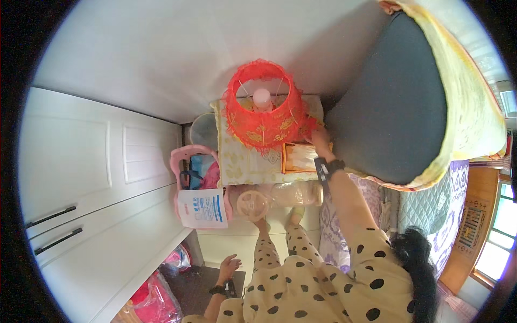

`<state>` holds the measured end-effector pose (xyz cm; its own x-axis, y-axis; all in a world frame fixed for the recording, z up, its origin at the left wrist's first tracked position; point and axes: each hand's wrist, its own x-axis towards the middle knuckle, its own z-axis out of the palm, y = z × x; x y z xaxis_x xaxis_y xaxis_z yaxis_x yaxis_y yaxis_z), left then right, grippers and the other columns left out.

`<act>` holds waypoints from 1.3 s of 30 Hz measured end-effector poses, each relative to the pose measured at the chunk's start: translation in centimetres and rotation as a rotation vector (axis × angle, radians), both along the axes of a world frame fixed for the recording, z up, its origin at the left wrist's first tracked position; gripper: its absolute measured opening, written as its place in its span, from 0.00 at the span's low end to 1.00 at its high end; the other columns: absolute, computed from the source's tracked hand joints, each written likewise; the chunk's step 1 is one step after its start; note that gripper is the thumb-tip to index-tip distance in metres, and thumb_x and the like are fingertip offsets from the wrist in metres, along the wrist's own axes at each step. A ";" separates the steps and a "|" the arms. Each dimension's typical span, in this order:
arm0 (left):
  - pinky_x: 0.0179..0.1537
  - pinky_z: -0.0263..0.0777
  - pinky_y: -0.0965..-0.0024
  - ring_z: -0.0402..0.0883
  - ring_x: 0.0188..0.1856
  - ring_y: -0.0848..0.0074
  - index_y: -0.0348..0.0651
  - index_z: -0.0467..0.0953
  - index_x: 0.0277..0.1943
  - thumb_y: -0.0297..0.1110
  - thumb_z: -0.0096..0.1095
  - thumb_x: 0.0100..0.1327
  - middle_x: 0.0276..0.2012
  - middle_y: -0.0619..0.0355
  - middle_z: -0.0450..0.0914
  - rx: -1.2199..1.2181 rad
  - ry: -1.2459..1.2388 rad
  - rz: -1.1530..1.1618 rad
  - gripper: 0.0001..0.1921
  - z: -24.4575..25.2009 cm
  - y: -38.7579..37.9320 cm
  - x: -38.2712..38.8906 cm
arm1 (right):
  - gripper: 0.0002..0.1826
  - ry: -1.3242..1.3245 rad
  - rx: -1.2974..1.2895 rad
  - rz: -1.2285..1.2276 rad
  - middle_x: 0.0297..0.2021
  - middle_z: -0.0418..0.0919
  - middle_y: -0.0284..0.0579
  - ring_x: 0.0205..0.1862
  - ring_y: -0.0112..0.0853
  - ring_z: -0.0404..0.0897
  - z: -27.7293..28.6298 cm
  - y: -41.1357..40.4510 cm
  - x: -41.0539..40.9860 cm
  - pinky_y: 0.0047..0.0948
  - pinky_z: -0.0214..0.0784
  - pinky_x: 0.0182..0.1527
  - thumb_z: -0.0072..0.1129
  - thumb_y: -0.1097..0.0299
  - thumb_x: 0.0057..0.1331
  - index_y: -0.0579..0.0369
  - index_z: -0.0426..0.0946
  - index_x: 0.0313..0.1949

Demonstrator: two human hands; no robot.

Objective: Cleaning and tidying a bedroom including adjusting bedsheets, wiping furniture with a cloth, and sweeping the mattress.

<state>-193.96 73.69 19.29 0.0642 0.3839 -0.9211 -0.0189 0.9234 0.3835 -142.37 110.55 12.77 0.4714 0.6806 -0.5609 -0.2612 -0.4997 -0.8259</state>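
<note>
A red lace lampshade [262, 125] with gold flowers and a ruffled rim encircles a pale bulb [262, 99]. It stands over a bedside table covered by a yellow-patterned cloth [238, 165]. My right hand [320, 139] reaches to the shade's right side, beside red ruffled fabric. Its fingertips are partly hidden, so whether they grip the fabric cannot be told. Just below that hand lies an orange-edged box or pack [301, 157] with a pale top. My left hand [230, 266] hangs low at my side, fingers loosely apart and holding nothing.
Two clear plastic containers [297, 194] stand before the table. Left are a pink basket [175, 157], a printed paper bag [203, 208] and white cabinets [76, 145]. A large dark-grey padded headboard [396, 105] with yellow cloth rises at right, above a bed with purple-patterned bedding [335, 226].
</note>
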 end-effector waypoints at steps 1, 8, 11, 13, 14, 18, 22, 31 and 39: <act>0.43 0.75 0.73 0.80 0.42 0.70 0.35 0.66 0.57 0.31 0.51 0.66 0.41 0.47 0.79 0.030 -0.022 -0.034 0.18 0.1 0.3 -0.1 | 0.14 0.014 0.033 -0.046 0.33 0.76 0.47 0.34 0.38 0.79 1.4 -0.8 -0.4 0.30 0.74 0.34 0.46 0.66 0.66 0.52 0.68 0.51; 0.42 0.75 0.73 0.80 0.40 0.70 0.36 0.66 0.57 0.30 0.51 0.66 0.40 0.50 0.79 0.108 -0.056 -0.056 0.17 0.9 2.8 -2.0 | 0.07 0.074 0.477 -0.285 0.28 0.75 0.35 0.28 0.22 0.76 21.6 -5.5 -6.1 0.22 0.68 0.28 0.50 0.65 0.68 0.52 0.67 0.41; 0.42 0.75 0.73 0.81 0.40 0.69 0.36 0.66 0.57 0.30 0.51 0.66 0.40 0.50 0.79 0.153 -0.150 -0.033 0.18 0.8 3.9 -3.4 | 0.07 0.202 0.613 -0.019 0.30 0.76 0.37 0.28 0.23 0.77 26.6 -2.6 -9.3 0.21 0.66 0.29 0.51 0.65 0.68 0.54 0.69 0.39; 0.42 0.75 0.73 0.81 0.40 0.69 0.36 0.66 0.57 0.31 0.51 0.66 0.40 0.50 0.79 0.176 -0.176 -0.025 0.18 1.2 4.9 -3.3 | 0.07 0.175 0.557 0.107 0.28 0.77 0.35 0.28 0.20 0.76 28.0 0.8 -11.9 0.21 0.66 0.28 0.51 0.65 0.68 0.55 0.71 0.37; 0.42 0.75 0.73 0.81 0.41 0.69 0.36 0.66 0.57 0.31 0.52 0.66 0.40 0.50 0.79 0.170 -0.107 -0.062 0.18 1.6 5.8 -2.4 | 0.08 0.048 0.516 0.145 0.27 0.79 0.37 0.28 0.24 0.77 27.7 2.4 -12.2 0.24 0.67 0.29 0.52 0.63 0.66 0.55 0.73 0.36; 0.41 0.75 0.74 0.81 0.41 0.69 0.36 0.66 0.57 0.32 0.53 0.65 0.41 0.49 0.79 0.162 -0.025 -0.060 0.19 2.0 6.1 -3.1 | 0.13 -0.789 0.227 0.211 0.26 0.81 0.43 0.30 0.38 0.80 26.7 6.6 -13.3 0.35 0.70 0.33 0.56 0.57 0.60 0.53 0.78 0.31; 0.38 0.76 0.71 0.80 0.40 0.66 0.37 0.67 0.57 0.33 0.55 0.66 0.39 0.49 0.79 0.178 -0.074 -0.003 0.19 2.1 3.9 -5.4 | 0.16 -0.820 0.166 0.203 0.30 0.81 0.46 0.34 0.45 0.80 27.3 6.3 -14.0 0.40 0.70 0.36 0.58 0.52 0.55 0.52 0.79 0.30; 0.38 0.76 0.73 0.81 0.40 0.68 0.34 0.67 0.57 0.31 0.50 0.65 0.40 0.46 0.79 0.037 0.077 -0.061 0.18 3.1 2.5 -4.8 | 0.16 -0.855 0.080 0.230 0.29 0.81 0.47 0.35 0.45 0.80 26.7 5.5 -13.2 0.40 0.70 0.37 0.59 0.51 0.54 0.52 0.79 0.30; 0.40 0.76 0.73 0.81 0.40 0.69 0.34 0.66 0.57 0.28 0.48 0.66 0.40 0.47 0.79 0.116 -0.038 0.014 0.18 2.8 3.1 -4.8 | 0.17 -0.825 0.083 0.191 0.28 0.81 0.47 0.34 0.45 0.80 26.4 4.9 -13.2 0.39 0.70 0.35 0.60 0.51 0.54 0.53 0.77 0.28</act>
